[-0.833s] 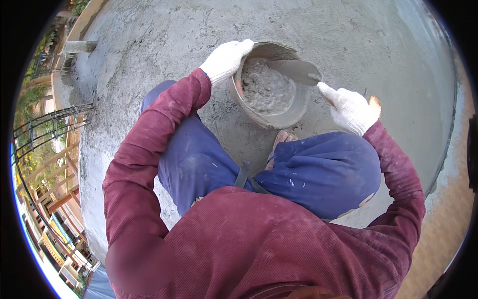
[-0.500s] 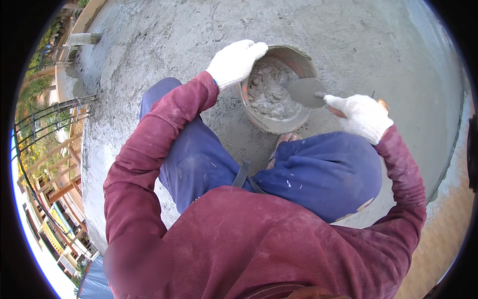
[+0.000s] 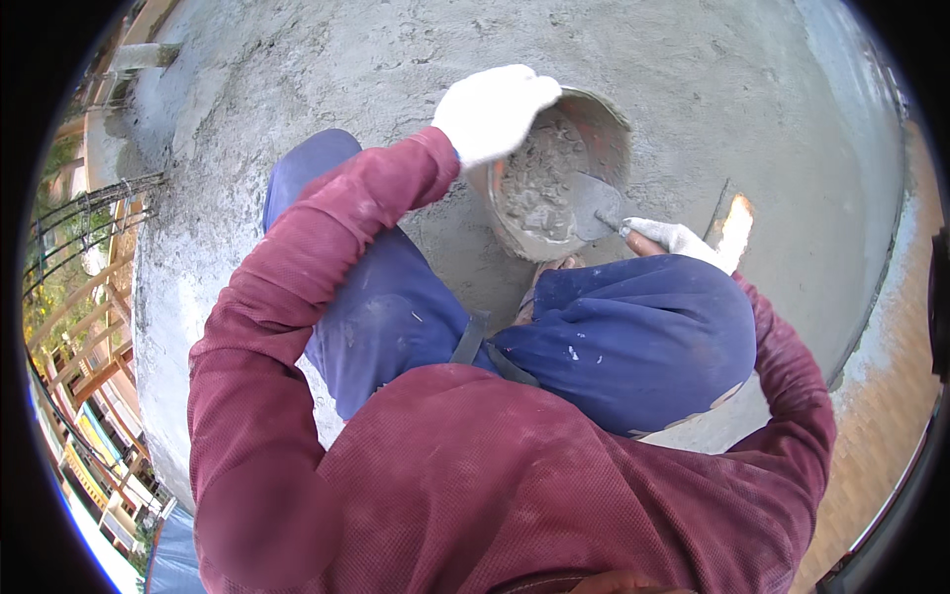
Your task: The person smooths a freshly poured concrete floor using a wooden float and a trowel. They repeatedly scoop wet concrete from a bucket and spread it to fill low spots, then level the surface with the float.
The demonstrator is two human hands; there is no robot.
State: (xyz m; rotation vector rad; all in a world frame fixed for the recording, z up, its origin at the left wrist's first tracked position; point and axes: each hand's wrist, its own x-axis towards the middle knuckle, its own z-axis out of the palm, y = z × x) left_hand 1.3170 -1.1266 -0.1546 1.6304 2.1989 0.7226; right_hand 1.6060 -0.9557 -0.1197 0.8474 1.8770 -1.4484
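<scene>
A round bucket (image 3: 611,134) with grey-smeared walls stands on the concrete between my feet, holding wet grey mortar (image 3: 542,163). My left hand (image 3: 495,111), in a white knit glove, is closed over its far left rim; the fingertips are partly hidden. In my gloved right hand (image 3: 681,241) is a trowel (image 3: 597,205), gripped by its wooden handle. The trowel's rounded metal blade lies inside the bucket at the right, against the mortar. My right knee covers part of this hand. Just beyond it, a pale wooden piece (image 3: 735,231) lies by a thin dark edge.
Rough grey concrete (image 3: 336,69) spreads around me, smoother and wetter at the right. Along the left edge, rebar (image 3: 94,198) sticks out beside timber framing (image 3: 89,342). A brownish paved strip (image 3: 881,436) runs beyond the slab's right edge.
The trowel has tipped and shifted nearer me inside the bucket. My right hand has moved left and lower, partly behind my knee, uncovering the wooden piece. My left hand stays at the rim.
</scene>
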